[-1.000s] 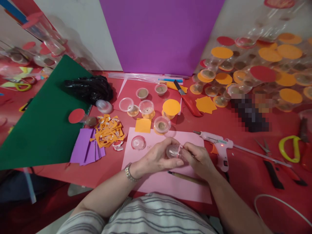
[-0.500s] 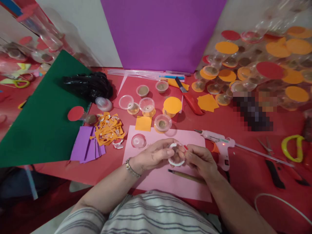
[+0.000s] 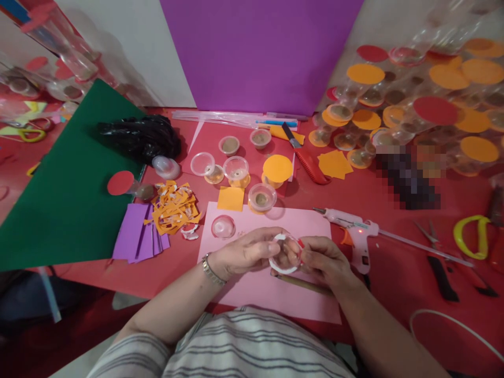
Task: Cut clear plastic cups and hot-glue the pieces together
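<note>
Over a pink sheet, both hands hold a small clear plastic cup, its round rim edged with torn white paper. My left hand grips the cup's left side, thumb on the near face and fingers showing through the clear plastic. At the right rim, my right hand pinches the edge beside a small red scrap. Below the cup lies a wooden-handled tool, its tip close to the rim. Another clear cup with a reddish rim rests on the sheet's upper left.
A glue gun with a lit red light lies to the right, near scissors. Orange paper scraps and purple paper sit left. Several cups, some sand-filled, stand ahead near a red box cutter. A black bag lies behind.
The cup has turned slightly between my fingers, and its rim now sits a little lower, closer over the tool's tip. Both hands keep their hold. The view has shifted slightly.
</note>
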Action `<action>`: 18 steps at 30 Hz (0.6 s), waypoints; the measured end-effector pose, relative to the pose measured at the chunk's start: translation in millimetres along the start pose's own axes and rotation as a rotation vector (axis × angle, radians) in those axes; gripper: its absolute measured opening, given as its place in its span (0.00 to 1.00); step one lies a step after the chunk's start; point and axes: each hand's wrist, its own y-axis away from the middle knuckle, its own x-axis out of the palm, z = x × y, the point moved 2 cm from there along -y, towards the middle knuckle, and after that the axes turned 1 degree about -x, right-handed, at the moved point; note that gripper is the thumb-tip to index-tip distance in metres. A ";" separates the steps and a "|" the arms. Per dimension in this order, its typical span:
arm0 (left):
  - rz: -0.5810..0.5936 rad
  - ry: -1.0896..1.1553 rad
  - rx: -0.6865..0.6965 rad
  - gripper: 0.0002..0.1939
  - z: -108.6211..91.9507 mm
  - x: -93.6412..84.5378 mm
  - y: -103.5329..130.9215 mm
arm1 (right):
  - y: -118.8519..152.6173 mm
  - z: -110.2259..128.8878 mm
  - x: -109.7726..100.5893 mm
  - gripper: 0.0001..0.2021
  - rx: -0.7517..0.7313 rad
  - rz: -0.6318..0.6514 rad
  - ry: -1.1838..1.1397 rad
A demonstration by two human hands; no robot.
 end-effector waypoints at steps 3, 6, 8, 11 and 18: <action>-0.013 -0.033 0.016 0.27 -1.1 -0.8 -0.2 | -0.2 -2.5 -2.5 0.22 0.033 -0.005 0.002; -0.049 -0.067 0.064 0.26 -3.7 -1.2 -1.8 | -1.5 -6.3 -6.8 0.23 0.020 -0.103 0.088; -0.063 -0.076 0.096 0.25 -5.9 -0.2 -3.0 | -2.6 -7.3 -9.0 0.25 -0.011 -0.171 0.170; -0.085 -0.084 0.135 0.24 -8.7 2.2 -3.2 | -3.3 -4.4 -9.3 0.27 -0.089 -0.252 0.328; -0.166 -0.214 0.129 0.23 -13.1 2.4 2.4 | -2.2 7.3 1.9 0.16 -0.258 -0.372 0.798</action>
